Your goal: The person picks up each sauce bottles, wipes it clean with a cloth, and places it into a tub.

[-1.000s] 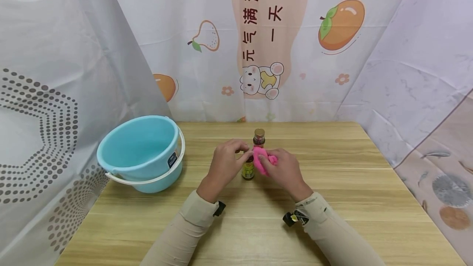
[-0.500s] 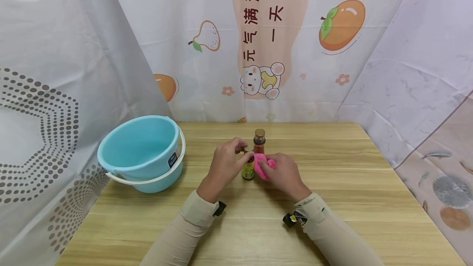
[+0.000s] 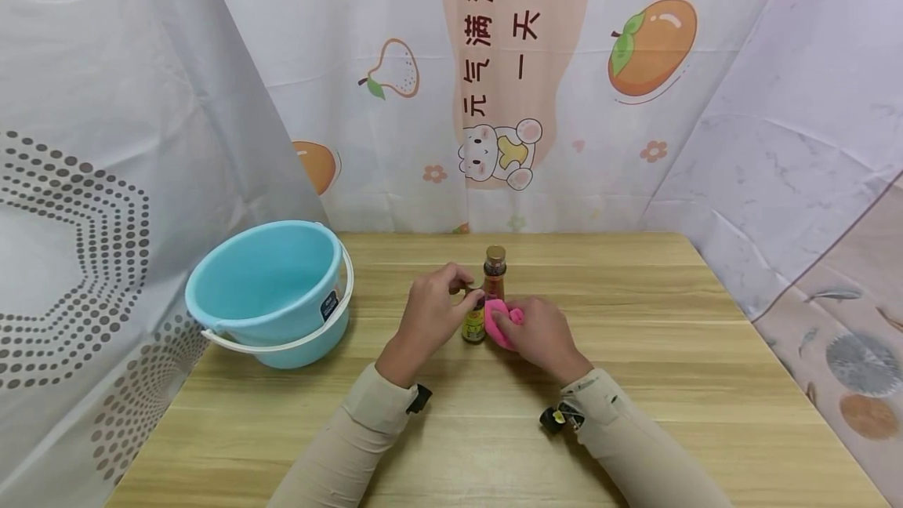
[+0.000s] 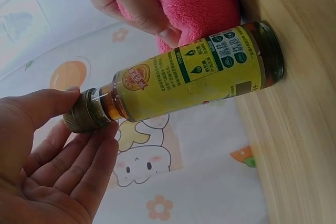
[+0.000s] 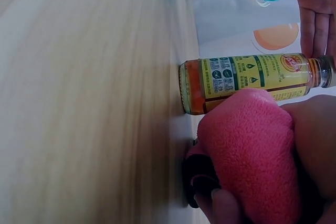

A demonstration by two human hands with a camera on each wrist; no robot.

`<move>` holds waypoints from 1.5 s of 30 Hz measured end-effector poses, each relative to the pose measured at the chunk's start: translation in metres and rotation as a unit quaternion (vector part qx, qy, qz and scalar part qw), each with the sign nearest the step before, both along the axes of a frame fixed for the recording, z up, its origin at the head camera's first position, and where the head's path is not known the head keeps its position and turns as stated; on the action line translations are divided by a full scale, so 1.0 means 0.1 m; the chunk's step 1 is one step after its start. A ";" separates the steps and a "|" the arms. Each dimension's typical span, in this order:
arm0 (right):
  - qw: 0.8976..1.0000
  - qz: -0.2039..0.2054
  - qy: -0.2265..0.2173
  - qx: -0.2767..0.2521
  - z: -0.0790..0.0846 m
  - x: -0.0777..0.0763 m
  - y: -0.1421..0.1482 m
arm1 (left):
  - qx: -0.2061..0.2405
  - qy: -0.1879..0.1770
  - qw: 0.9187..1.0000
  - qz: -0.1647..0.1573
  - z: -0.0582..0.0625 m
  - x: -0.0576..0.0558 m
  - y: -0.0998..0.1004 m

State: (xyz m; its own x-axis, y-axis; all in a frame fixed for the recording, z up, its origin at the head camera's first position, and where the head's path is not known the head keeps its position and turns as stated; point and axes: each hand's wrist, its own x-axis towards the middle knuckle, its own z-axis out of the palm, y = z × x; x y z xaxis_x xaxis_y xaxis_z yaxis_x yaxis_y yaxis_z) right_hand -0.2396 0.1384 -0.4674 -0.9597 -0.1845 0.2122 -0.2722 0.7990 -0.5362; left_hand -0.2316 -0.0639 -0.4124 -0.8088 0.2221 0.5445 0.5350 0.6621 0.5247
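A small glass bottle [image 4: 194,72] with a yellow label stands upright on the wooden table. My left hand [image 3: 432,313] pinches its ribbed gold-brown cap [image 4: 81,114] between thumb and fingers. Bunched in my right hand [image 3: 545,335] is a fluffy pink cloth [image 5: 247,156], which lies against the right side of the bottle. The right thumb [image 4: 167,36] presses on the cloth in the left wrist view. Just behind stands a second, taller bottle [image 3: 495,277] with a gold cap and dark contents; the cloth and right hand hide its lower part.
Light-blue buckets [image 3: 264,288], apparently nested, with a white handle, stand at the left of the table [image 3: 656,382]. Behind the table hangs a printed white curtain [image 3: 395,147]. Each wrist carries a small dark camera mount.
My right hand has moved the pink cloth down along the yellow-labelled bottle, so more of the bottle behind shows. The left hand stays at the cap, nearly still.
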 end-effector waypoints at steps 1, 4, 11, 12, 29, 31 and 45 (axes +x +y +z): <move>1.000 0.000 -0.003 0.000 0.00 0.00 0.00 | 0.000 -0.002 1.000 0.000 0.00 0.00 0.00; 1.000 0.002 -0.004 -0.003 0.00 -0.01 0.00 | 0.001 -0.006 1.000 -0.001 0.01 0.01 0.00; 1.000 0.007 0.017 -0.012 0.01 -0.01 0.01 | 0.005 -0.007 1.000 0.003 0.00 0.01 0.00; 1.000 0.006 0.020 -0.014 0.02 0.00 0.01 | 0.006 -0.008 1.000 0.002 0.00 0.00 0.00; 0.996 -0.013 0.076 -0.048 0.22 0.05 0.01 | 0.005 0.000 1.000 -0.010 0.00 0.01 0.01; 0.994 -0.014 0.091 -0.053 0.22 0.06 0.01 | 0.002 -0.002 1.000 -0.009 0.00 0.01 0.01; 0.986 -0.015 0.136 -0.091 0.30 0.10 0.02 | 0.005 -0.009 1.000 -0.022 0.00 0.01 0.00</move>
